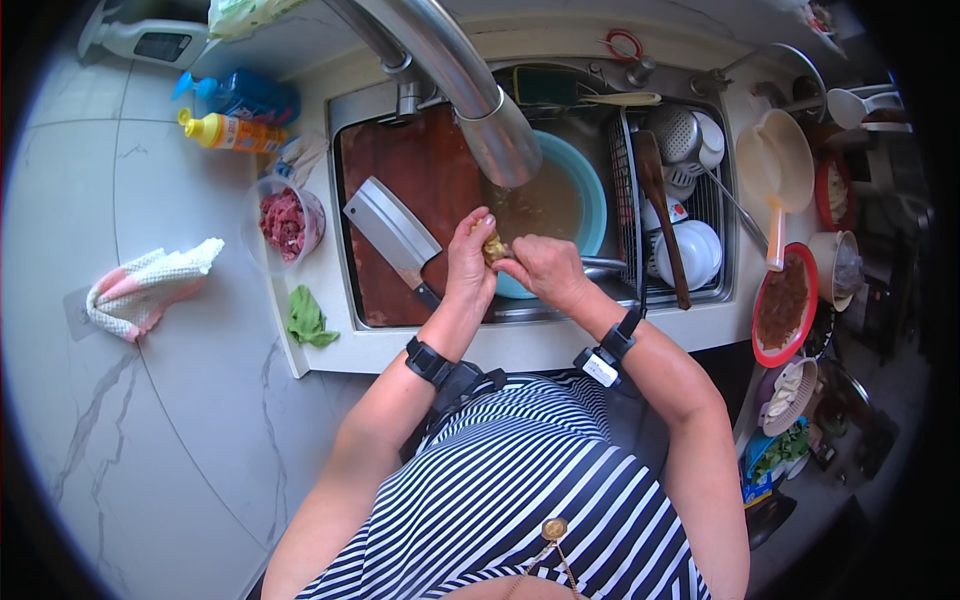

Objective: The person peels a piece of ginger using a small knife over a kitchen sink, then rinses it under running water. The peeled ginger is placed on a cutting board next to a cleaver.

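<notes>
My left hand (472, 259) grips a small knobbly yellow-brown piece, perhaps ginger root (493, 246), over the edge of the sink. Close against it, my right hand (546, 270) has its fingers curled, its thumb at the piece; a small metal tip seems to show between the hands, but what it belongs to is hidden. Beneath and behind them sits a turquoise basin (594, 202) of cloudy brownish water. On the left a cleaver (395, 229) lies on a reddish-brown cutting board (420, 150) set over the sink. The faucet (501, 142) hangs above the basin.
Left of the board stand a plastic tub of raw meat (285, 223), a green cloth (309, 316) and soap bottles (232, 133). A dish rack (628, 202) holds bowls and a wooden spatula (660, 210). To the right are a peach-coloured ladle (776, 165) and a red-rimmed dish (784, 304).
</notes>
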{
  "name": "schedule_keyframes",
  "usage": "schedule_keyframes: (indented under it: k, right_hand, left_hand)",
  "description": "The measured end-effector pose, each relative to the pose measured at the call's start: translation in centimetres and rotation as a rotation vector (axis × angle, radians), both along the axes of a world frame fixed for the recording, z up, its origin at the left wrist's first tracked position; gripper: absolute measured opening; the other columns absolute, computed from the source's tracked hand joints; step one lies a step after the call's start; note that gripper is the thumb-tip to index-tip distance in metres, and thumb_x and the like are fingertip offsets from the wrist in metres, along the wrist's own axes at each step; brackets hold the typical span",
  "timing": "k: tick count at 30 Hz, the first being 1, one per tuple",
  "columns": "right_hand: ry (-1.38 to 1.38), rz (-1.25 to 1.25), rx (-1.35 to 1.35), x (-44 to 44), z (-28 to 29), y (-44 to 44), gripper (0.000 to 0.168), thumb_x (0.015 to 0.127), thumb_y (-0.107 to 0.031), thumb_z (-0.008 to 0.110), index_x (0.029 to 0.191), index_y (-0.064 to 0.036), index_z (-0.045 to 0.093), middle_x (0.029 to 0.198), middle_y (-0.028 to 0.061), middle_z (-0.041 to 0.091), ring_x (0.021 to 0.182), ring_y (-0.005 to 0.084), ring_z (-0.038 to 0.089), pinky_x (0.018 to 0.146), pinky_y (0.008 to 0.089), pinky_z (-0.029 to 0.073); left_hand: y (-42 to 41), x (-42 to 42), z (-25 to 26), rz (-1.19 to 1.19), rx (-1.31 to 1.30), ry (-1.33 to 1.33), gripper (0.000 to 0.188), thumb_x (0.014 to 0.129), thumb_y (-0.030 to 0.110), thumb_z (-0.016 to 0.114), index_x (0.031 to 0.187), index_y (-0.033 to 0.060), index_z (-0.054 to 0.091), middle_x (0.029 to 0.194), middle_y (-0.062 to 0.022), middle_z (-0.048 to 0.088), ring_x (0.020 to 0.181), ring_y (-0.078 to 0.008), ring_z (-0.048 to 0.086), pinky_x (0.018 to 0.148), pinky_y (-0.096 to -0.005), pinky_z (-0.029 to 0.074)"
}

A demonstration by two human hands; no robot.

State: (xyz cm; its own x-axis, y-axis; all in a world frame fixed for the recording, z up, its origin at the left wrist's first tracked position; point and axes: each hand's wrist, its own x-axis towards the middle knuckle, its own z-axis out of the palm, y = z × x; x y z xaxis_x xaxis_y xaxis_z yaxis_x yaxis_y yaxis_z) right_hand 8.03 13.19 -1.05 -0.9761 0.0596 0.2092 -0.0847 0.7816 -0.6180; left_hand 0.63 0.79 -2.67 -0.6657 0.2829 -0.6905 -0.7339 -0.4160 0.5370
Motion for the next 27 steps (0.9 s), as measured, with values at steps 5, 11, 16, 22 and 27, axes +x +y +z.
schedule_keyframes:
  k: [5,11,16,22,27]
  right_hand:
    - [-0.018,0.024,-0.017,0.7,-0.2,-0.4,0.031,0.081,-0.036,0.068,0.073,-0.009,0.056,0.063,0.0064,0.057,0.059,0.0262,0.061,0.052,0.0373,0.049]
    - [-0.068,-0.062,-0.040,-0.2,0.8,-0.1,0.032,0.080,-0.037,0.069,0.072,-0.008,0.057,0.065,0.0069,0.058,0.059,0.0265,0.061,0.051,0.0371,0.048]
    - [-0.017,-0.017,-0.048,-0.1,0.2,-0.5,0.031,0.080,-0.035,0.070,0.073,-0.007,0.057,0.066,0.0074,0.059,0.060,0.0262,0.062,0.051,0.0369,0.048]
    - [-0.006,-0.009,-0.133,0.8,0.3,0.4,0.028,0.080,-0.031,0.069,0.072,-0.007,0.058,0.066,0.0079,0.059,0.059,0.0271,0.061,0.051,0.0376,0.048]
    - [-0.077,0.029,-0.128,1.5,0.4,1.8,0.031,0.078,-0.033,0.071,0.070,-0.007,0.057,0.064,0.0097,0.058,0.060,0.0287,0.060,0.051,0.0389,0.047]
  left_hand:
    - [0.1,-0.1,-0.3,-0.080,-0.047,0.069,0.033,0.086,0.006,0.065,0.117,0.0046,0.056,0.097,-0.0011,0.057,0.085,-0.0099,0.054,0.073,-0.0224,0.046]
    - [0.4,0.1,0.1,-0.095,-0.053,0.150,0.035,0.087,0.007,0.065,0.120,0.0042,0.055,0.092,-0.0007,0.057,0.080,-0.0082,0.055,0.069,-0.0219,0.047]
    - [0.6,-0.1,-0.9,-0.069,-0.097,0.174,0.029,0.089,0.010,0.064,0.116,0.0044,0.056,0.090,-0.0014,0.058,0.078,-0.0090,0.056,0.068,-0.0227,0.048]
    - [0.7,-0.4,0.8,-0.140,0.080,-0.064,0.026,0.091,0.016,0.061,0.113,0.0051,0.054,0.094,-0.0074,0.060,0.088,-0.0189,0.063,0.074,-0.0308,0.053]
    - [0.3,-0.2,0.5,-0.205,0.101,0.016,0.026,0.092,0.015,0.057,0.116,0.0056,0.052,0.096,-0.0098,0.061,0.090,-0.0224,0.064,0.074,-0.0336,0.055]
